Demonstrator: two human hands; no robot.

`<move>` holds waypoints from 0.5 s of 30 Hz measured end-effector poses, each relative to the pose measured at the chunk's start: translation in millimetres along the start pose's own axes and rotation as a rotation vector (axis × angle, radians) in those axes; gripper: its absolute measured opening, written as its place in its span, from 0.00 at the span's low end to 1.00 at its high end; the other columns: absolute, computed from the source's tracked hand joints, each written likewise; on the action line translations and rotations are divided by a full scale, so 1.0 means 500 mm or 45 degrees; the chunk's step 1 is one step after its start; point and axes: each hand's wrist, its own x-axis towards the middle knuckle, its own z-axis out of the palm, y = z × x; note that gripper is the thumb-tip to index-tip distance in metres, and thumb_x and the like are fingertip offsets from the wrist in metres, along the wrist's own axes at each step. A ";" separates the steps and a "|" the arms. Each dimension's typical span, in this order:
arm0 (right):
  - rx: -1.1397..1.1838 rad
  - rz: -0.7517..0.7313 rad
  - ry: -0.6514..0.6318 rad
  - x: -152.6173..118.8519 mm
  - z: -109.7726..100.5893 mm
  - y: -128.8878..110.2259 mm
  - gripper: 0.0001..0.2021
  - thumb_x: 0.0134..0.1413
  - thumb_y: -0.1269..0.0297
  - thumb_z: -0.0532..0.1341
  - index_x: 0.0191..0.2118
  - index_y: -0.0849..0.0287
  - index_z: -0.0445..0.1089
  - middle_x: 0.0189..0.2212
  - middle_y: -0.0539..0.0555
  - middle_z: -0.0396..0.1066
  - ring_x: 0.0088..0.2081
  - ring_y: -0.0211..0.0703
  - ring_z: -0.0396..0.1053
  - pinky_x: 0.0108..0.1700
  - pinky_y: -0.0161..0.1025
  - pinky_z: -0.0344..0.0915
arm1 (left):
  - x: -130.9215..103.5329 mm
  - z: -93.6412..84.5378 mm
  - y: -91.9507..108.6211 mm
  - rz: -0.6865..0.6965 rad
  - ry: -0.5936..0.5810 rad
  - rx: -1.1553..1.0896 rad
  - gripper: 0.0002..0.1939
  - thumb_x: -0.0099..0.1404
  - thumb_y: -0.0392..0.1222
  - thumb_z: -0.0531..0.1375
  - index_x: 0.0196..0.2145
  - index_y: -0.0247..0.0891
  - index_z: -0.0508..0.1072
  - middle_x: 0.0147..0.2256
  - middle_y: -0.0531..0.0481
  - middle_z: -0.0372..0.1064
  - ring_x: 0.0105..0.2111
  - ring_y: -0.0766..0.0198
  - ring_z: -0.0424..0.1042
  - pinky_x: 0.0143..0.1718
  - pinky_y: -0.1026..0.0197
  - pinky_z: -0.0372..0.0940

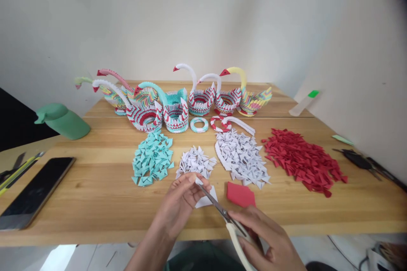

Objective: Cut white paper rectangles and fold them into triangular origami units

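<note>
My left hand (186, 192) pinches a small white paper piece (199, 181) between thumb and fingers. Scissors (226, 216) with cream handles are in my right hand (267, 235), and their blade tips meet the white piece. Below my left fingers lies a flat white paper (208, 197), with a red paper stack (241, 194) to its right. Folded triangles form a small white pile (196, 162) just beyond my left hand, a teal pile (152, 159) to the left, a larger white pile (243, 159) and a red pile (302, 161) to the right.
Several folded-paper swans (176, 114) stand at the back, with a teal-and-white ring (199, 125) in front. A phone (36, 192), a cutter (20, 173) and a green container (63, 122) are at left. Dark scissors (356, 159) lie at right.
</note>
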 end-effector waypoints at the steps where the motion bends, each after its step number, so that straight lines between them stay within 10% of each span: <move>1: -0.018 -0.029 0.009 0.003 -0.002 -0.003 0.17 0.54 0.71 0.60 0.50 0.53 0.71 0.34 0.53 0.76 0.34 0.42 0.75 0.36 0.33 0.73 | 0.000 0.000 -0.003 0.030 0.022 0.034 0.11 0.54 0.45 0.71 0.30 0.34 0.78 0.29 0.46 0.76 0.33 0.60 0.75 0.41 0.58 0.68; 9: -0.061 -0.101 0.064 0.013 -0.003 -0.030 0.16 0.56 0.75 0.57 0.49 0.58 0.70 0.35 0.56 0.73 0.35 0.42 0.74 0.37 0.34 0.72 | -0.004 -0.015 -0.032 0.251 0.223 0.404 0.12 0.53 0.46 0.71 0.31 0.36 0.81 0.31 0.46 0.79 0.34 0.58 0.76 0.41 0.58 0.69; 15: -0.191 -0.016 0.070 -0.018 -0.043 0.014 0.17 0.60 0.70 0.56 0.54 0.57 0.67 0.40 0.57 0.73 0.40 0.43 0.74 0.40 0.36 0.72 | 0.010 -0.016 0.000 0.330 0.325 0.142 0.12 0.49 0.42 0.73 0.31 0.37 0.79 0.30 0.49 0.80 0.34 0.59 0.78 0.44 0.56 0.70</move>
